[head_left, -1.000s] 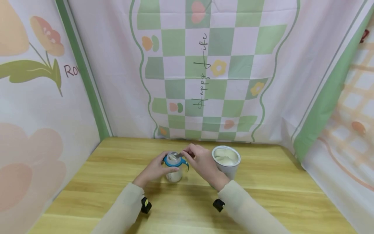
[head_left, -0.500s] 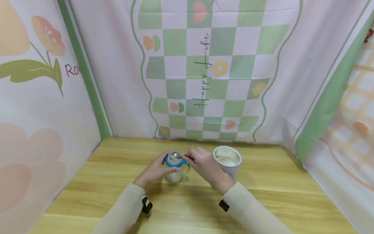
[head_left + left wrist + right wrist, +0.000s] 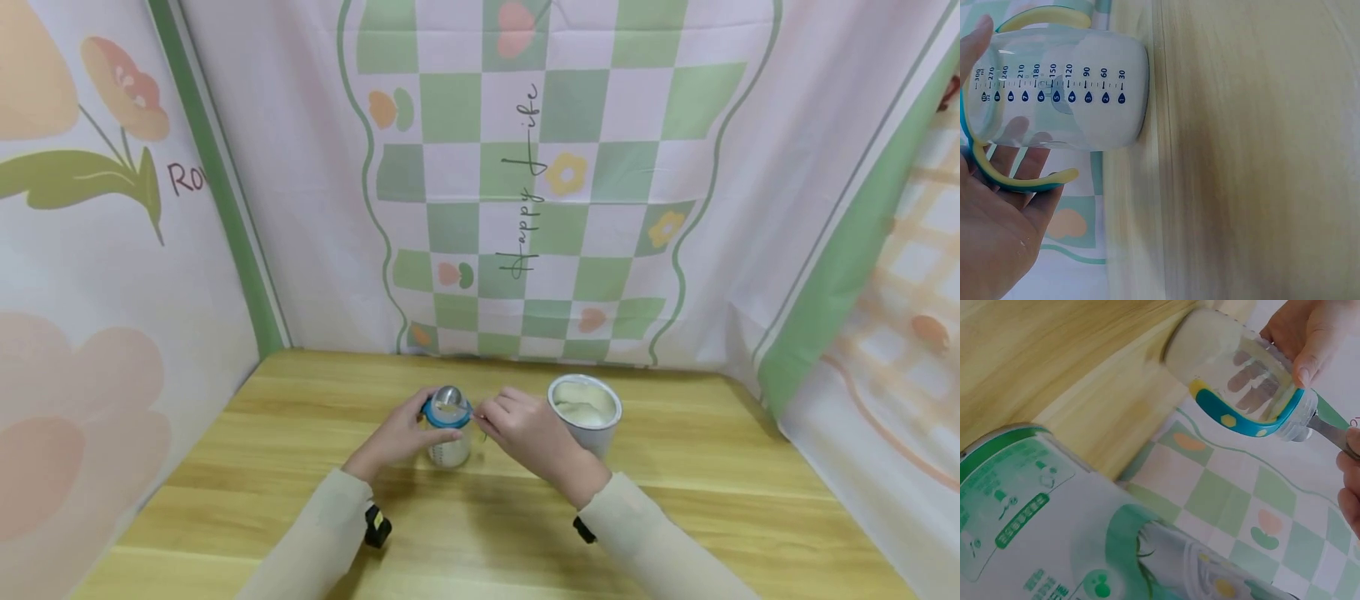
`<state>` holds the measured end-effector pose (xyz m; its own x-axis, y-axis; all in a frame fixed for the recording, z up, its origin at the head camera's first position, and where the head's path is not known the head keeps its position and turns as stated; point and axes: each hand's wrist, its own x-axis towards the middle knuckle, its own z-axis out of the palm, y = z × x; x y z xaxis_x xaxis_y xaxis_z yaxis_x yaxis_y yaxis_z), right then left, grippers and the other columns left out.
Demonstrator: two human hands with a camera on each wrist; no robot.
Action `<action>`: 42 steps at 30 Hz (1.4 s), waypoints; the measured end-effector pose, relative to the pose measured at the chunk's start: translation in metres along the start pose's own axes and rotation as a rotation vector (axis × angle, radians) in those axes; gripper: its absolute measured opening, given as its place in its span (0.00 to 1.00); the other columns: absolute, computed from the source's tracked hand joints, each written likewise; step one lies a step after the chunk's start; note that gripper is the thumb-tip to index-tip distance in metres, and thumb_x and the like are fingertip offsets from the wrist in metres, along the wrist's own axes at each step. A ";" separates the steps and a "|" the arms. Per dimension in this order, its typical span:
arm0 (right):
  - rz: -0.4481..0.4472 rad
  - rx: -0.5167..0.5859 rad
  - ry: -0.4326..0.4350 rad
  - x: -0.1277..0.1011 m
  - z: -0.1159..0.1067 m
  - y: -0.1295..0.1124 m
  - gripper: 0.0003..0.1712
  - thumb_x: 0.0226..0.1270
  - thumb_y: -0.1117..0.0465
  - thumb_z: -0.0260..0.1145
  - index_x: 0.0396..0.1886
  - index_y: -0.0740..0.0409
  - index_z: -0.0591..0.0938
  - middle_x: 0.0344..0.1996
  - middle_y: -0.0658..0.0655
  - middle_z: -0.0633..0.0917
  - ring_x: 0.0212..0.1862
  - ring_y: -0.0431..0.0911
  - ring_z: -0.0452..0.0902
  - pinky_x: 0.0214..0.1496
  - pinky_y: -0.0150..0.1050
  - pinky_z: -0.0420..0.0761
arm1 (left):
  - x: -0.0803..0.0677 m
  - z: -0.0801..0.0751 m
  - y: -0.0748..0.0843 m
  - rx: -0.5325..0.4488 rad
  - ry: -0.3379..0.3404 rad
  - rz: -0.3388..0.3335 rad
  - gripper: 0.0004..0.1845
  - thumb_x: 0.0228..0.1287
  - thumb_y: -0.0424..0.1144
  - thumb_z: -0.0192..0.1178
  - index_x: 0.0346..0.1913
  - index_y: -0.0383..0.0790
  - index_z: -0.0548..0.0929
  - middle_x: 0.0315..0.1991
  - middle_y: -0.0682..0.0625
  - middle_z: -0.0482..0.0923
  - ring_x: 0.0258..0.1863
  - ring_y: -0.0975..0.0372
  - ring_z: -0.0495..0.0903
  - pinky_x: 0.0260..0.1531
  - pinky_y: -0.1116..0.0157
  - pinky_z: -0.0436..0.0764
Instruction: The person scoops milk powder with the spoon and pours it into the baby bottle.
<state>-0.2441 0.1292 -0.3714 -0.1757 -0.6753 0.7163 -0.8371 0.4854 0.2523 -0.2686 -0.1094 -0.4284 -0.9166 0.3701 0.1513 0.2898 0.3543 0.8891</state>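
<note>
A clear baby bottle (image 3: 450, 452) with a blue handle ring stands upright on the table, whitish contents filling its lower part. My left hand (image 3: 397, 429) grips it near the ring; in the left wrist view the fingers (image 3: 1032, 162) reach behind the bottle, below its measuring scale. With my right hand (image 3: 536, 437) I pinch the handle of a metal spoon (image 3: 1332, 432). Its shiny bowl is tipped at the bottle's open mouth. Just right of that hand is a tall tin (image 3: 588, 433) filled with pale powder.
The wooden table (image 3: 675, 500) runs back to a green-and-white checked curtain (image 3: 517, 208). Patterned cloth hangs on both sides. The tin stands close to my right wrist, its printed side (image 3: 1035, 512) large in the right wrist view.
The spoon has turned over at the bottle's mouth, its bowl now tilted up and shiny, without the pale powder seen earlier. My right hand has shifted slightly right; the left hand keeps its grip.
</note>
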 end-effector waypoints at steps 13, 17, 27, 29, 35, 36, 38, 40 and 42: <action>-0.053 -0.012 0.084 -0.004 0.005 0.002 0.21 0.83 0.56 0.51 0.31 0.57 0.84 0.25 0.50 0.84 0.29 0.42 0.79 0.30 0.31 0.81 | -0.001 0.000 0.002 -0.018 -0.005 -0.007 0.39 0.62 0.45 0.73 0.73 0.48 0.67 0.62 0.51 0.75 0.67 0.53 0.69 0.68 0.45 0.63; -0.040 -0.008 0.085 -0.005 0.006 0.003 0.20 0.82 0.56 0.53 0.30 0.57 0.83 0.24 0.50 0.83 0.28 0.42 0.78 0.30 0.31 0.81 | 0.000 0.000 0.003 -0.015 -0.003 -0.012 0.38 0.62 0.45 0.72 0.73 0.48 0.67 0.62 0.51 0.75 0.66 0.53 0.69 0.67 0.45 0.64; 0.022 0.039 0.055 -0.005 0.006 0.004 0.18 0.81 0.56 0.55 0.32 0.58 0.84 0.27 0.51 0.85 0.30 0.42 0.79 0.32 0.30 0.81 | -0.001 0.000 0.003 -0.020 -0.001 -0.027 0.38 0.62 0.45 0.72 0.73 0.49 0.67 0.62 0.51 0.75 0.67 0.53 0.69 0.67 0.44 0.63; 0.043 0.080 0.061 -0.005 0.006 0.005 0.12 0.76 0.59 0.63 0.32 0.59 0.84 0.27 0.51 0.85 0.29 0.42 0.78 0.31 0.30 0.80 | -0.001 0.000 0.003 -0.025 0.001 -0.025 0.38 0.62 0.45 0.72 0.73 0.49 0.67 0.62 0.52 0.75 0.67 0.52 0.68 0.67 0.43 0.63; 0.136 0.166 0.064 -0.002 0.005 0.009 0.06 0.60 0.65 0.76 0.31 0.58 0.85 0.27 0.50 0.85 0.28 0.40 0.78 0.30 0.27 0.79 | -0.001 0.000 0.001 -0.034 0.011 -0.020 0.37 0.60 0.47 0.74 0.71 0.51 0.70 0.61 0.53 0.76 0.67 0.52 0.69 0.67 0.41 0.62; 0.156 0.175 0.060 -0.002 0.004 0.009 0.06 0.59 0.65 0.76 0.31 0.58 0.85 0.26 0.50 0.85 0.28 0.39 0.79 0.29 0.27 0.79 | 0.000 0.000 0.001 -0.031 0.012 -0.019 0.37 0.60 0.47 0.74 0.70 0.51 0.70 0.61 0.53 0.76 0.66 0.52 0.69 0.66 0.41 0.62; 0.200 0.197 0.054 0.000 0.002 0.010 0.06 0.59 0.66 0.77 0.31 0.58 0.86 0.26 0.50 0.85 0.28 0.39 0.79 0.28 0.29 0.80 | 0.000 0.000 0.000 -0.030 0.010 -0.017 0.37 0.60 0.48 0.74 0.70 0.51 0.70 0.61 0.53 0.76 0.66 0.52 0.69 0.66 0.41 0.62; 0.260 0.220 0.048 0.003 0.000 0.010 0.05 0.59 0.66 0.76 0.31 0.58 0.86 0.26 0.50 0.85 0.28 0.38 0.80 0.28 0.30 0.80 | 0.000 0.000 0.000 -0.025 0.007 -0.016 0.36 0.60 0.49 0.73 0.70 0.51 0.70 0.61 0.53 0.77 0.66 0.51 0.69 0.66 0.41 0.63; 0.333 0.249 0.042 0.004 -0.002 0.010 0.05 0.60 0.65 0.76 0.32 0.58 0.86 0.26 0.49 0.86 0.28 0.37 0.81 0.28 0.30 0.81 | 0.000 0.000 0.000 -0.025 0.004 -0.017 0.36 0.60 0.49 0.73 0.70 0.50 0.70 0.61 0.52 0.77 0.67 0.51 0.69 0.66 0.41 0.63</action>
<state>-0.2526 0.1325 -0.3644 -0.4413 -0.4781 0.7594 -0.8387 0.5208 -0.1595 -0.2689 -0.1097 -0.4284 -0.9224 0.3608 0.1381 0.2677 0.3391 0.9019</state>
